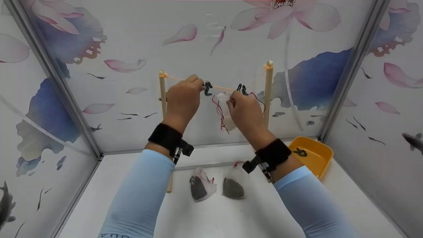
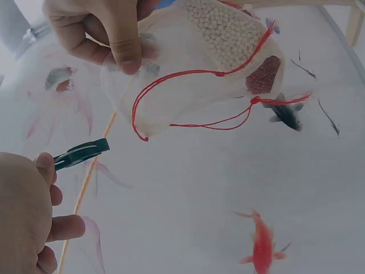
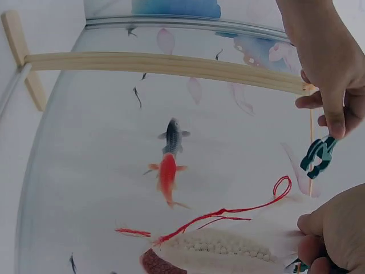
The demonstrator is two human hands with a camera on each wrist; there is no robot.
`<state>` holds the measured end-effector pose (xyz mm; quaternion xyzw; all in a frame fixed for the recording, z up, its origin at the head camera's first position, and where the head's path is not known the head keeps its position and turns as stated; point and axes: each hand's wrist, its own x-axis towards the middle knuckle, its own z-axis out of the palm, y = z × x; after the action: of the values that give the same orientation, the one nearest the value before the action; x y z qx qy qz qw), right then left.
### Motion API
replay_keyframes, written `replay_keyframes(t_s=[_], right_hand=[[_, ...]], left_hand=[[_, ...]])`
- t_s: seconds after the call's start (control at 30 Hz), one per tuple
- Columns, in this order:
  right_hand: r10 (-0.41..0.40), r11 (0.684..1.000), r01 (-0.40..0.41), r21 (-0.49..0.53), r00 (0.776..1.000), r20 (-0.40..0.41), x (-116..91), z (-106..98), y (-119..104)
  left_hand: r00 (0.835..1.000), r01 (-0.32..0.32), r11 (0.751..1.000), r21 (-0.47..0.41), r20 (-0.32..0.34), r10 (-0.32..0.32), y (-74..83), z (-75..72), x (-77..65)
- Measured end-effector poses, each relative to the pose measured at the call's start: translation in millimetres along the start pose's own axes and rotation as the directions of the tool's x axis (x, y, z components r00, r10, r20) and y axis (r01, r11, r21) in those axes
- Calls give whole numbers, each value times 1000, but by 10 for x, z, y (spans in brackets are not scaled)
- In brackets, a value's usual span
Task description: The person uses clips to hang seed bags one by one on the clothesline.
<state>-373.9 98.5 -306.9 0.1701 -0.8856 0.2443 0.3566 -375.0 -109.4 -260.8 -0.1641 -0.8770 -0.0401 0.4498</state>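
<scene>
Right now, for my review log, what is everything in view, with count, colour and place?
Wooden posts: two, pale tan, one left, one right
Cord: one, orange, strung between the posts
Held clip: one, dark green, at the cord
Paired clips: two, dark green, nearer the right post
Raised mesh bags: at least one, whitish, red-stringed, at the cord; overlap hides the count
Lower mesh bags: two, dark contents, on the table
Table: one, white, below
Tray: one, yellow, right rear
Tray clips: at least one, dark, inside it
Panels: three, white, printed, left, back, right
Wristbands: two, black, one per wrist
Sleeves: two, light blue, forearms
Left hand: one, pinching the held clip
Right hand: one, pinching a raised bag
</scene>
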Motion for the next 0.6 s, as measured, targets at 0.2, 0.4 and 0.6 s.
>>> replay_keyframes(t_s=[0.2,0.4,0.6], right_hand=[[27,999,-28,29,999,20,134,78,-72],[62,998,-63,23,997,35,174,131,-59],[83,996,-84,35,996,28,200,101,-6]], left_hand=[[997,39,999,16,72,-40,47,113,318],[991,67,998,-8,120,-66,85,176,380],[991,70,995,-78,118,-61,96,152,358]])
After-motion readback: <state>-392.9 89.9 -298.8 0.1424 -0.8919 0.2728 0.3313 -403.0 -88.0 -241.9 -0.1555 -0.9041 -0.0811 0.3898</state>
